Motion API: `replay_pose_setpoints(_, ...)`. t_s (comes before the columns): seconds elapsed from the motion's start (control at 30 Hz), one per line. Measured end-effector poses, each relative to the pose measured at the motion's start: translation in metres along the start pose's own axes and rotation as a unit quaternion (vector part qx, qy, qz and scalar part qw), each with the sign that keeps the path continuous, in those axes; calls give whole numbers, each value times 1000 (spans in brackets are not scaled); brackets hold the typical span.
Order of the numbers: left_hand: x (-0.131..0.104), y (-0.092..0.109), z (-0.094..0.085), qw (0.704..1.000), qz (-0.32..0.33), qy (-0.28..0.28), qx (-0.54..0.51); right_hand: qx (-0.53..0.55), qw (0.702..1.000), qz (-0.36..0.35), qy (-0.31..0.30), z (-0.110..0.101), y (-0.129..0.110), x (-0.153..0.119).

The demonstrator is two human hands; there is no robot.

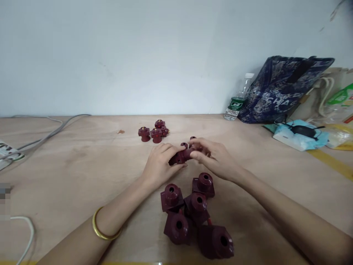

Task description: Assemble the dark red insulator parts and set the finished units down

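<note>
My left hand (159,159) is closed around a dark maroon plastic fitting (180,156), held low over the table between both hands. Thumb and fingers of my right hand (217,156) are curled around its right end. More maroon pieces show partly behind the hands, mostly hidden by the fingers. Closer to me lie several larger-looking maroon fittings (199,201), each with a square flange and a rounded end with a dark hole. Beyond my left hand, a small group of similar fittings (156,134) stands with brass-coloured tips on top.
A water bottle (236,99) leans against a dark blue patterned bag (281,92) at the back right. In front of the bag lies a light blue packet (299,138) with a black object on it. Grey cables (52,134) run along the left. A pale wall closes off the back.
</note>
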State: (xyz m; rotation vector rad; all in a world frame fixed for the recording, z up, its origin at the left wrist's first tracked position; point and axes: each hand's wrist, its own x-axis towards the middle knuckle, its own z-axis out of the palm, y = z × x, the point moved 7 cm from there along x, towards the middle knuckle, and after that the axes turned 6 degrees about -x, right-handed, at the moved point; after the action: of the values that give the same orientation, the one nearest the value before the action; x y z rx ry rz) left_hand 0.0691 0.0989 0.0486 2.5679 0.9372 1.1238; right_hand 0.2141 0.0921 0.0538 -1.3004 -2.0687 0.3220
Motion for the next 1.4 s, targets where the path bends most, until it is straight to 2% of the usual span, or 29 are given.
replay_pose_setpoints(0.13,0,-1,5,998,-36,-31,-43,52,999,0,-16,0,-5,0)
replay_pose_setpoints(0.23,-2,-9,10,982,-112,-83,-129,45,998,37,-30,-3,5,2)
replay_pose_setpoints(0.33,-6,-15,15,933,-172,-167,-270,26,997,69,7,-18,28,6)
replay_pose_setpoints(0.43,-12,-10,17,870,-159,-267,-382,-17,993,101,65,-29,62,6)
replay_pose_setpoints(0.53,-18,-14,22,815,-206,-312,-442,-65,990,95,77,-21,85,4)
replay_pose_setpoints(0.57,-19,-19,24,814,-234,-309,-432,-74,991,85,70,-14,88,3)
replay_pose_setpoints(0.6,-17,-28,24,831,-258,-291,-397,-80,993,70,59,-8,88,3)
replay_pose_setpoints(0.63,-12,-40,21,867,-275,-250,-333,-84,994,56,46,-1,87,2)
replay_pose_setpoints(0.7,4,-65,-1,943,-283,-108,-142,-88,995,32,13,10,82,2)
replay_pose_setpoints(0.73,12,-75,-14,959,-278,-34,-42,-90,996,27,-1,13,81,2)
replay_pose_setpoints(0.77,17,-83,-25,960,-275,23,40,-90,996,26,-10,14,80,1)
replay_pose_setpoints(0.8,20,-91,-32,954,-279,53,98,-89,996,27,-16,14,80,1)
replay_pose_setpoints(0.9,20,-109,-32,943,-295,57,142,-90,995,32,-21,7,80,0)
replay_pose_setpoints(0.93,17,-111,-30,947,-293,61,119,-90,995,34,-16,4,78,0)
replay_pose_setpoints(1.0,7,-106,-21,958,-279,70,8,-73,996,43,4,-4,70,0)
replay_pose_setpoints(1.1,-5,-84,-1,941,-264,46,-205,12,998,49,35,-12,46,3)
replay_pose_setpoints(1.17,-8,-64,6,933,-247,31,-262,69,996,34,35,-12,27,4)
replay_pose_setpoints(1.3,1,-30,3,963,-166,26,-210,100,994,-29,33,-11,-3,3)
replay_pose_setpoints(1.4,5,-18,-2,981,-112,24,-157,100,993,-56,25,-10,-9,-1)
